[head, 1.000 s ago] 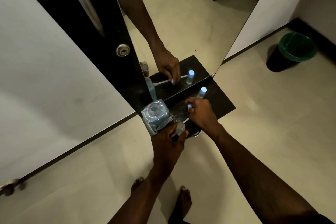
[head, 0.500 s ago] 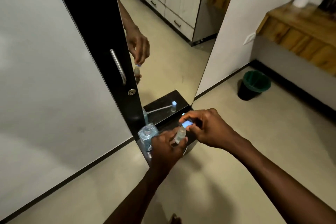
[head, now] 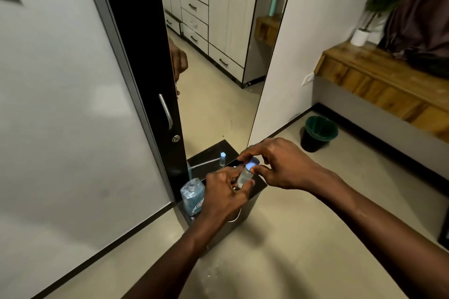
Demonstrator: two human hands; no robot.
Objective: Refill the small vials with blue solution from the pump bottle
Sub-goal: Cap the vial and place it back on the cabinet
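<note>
Clearly both hands met just below the middle of the frame, over a small black surface (head: 258,183) set against a tall mirror (head: 218,94). The left hand (head: 224,195) held a small vial (head: 243,176), its grip clamped on the clear body with thumb and fingers, the vial tilted with its top toward the upper right. The right hand (head: 281,165) came in from the right, and its grip was pinched together on the blue cap (head: 251,162) at the vial's top, fingers arched over it. Whether the cap was fully seated on the neck could not be told.

Just left of the left hand, at the left end of the surface, stood the pump bottle (head: 193,195), square-shouldered and holding blue solution, its neck open with no pump head on it. Near the base of the mirror, just above and left of the hands, a second vial (head: 222,158) with a pale blue cap showed beside a thin white tube (head: 201,164); both appeared to be reflections.

A dark cabinet door with a metal handle (head: 166,110) rose at the left of the mirror. At the right of the frame a green bin (head: 318,132) sat on the floor, well apart from the hands.
</note>
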